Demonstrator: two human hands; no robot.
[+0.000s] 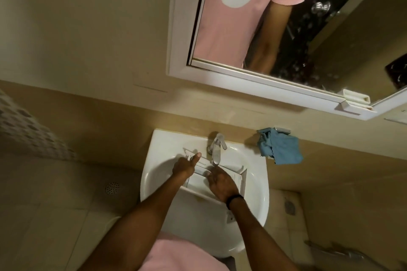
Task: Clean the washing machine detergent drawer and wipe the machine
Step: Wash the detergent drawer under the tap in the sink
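Note:
A white detergent drawer (239, 179) lies in the white wash basin (163, 145), under the chrome tap (217, 147). My left hand (185, 166) grips the drawer's far left end, thumb stretched up over it. Inside the drawer, just under the tap's spout, my right hand (221, 181) has its fingers bent down onto the bottom; whether they hold anything is hidden. A black band sits on that wrist. A blue cloth (278, 147) hangs on a small holder on the wall to the right of the basin.
Above the basin hangs a white-framed mirror cabinet (253, 81), reflecting a pink shirt. A floor drain (112, 187) sits in the tiled floor to the left. A metal hose fitting (337, 251) lies low at the right.

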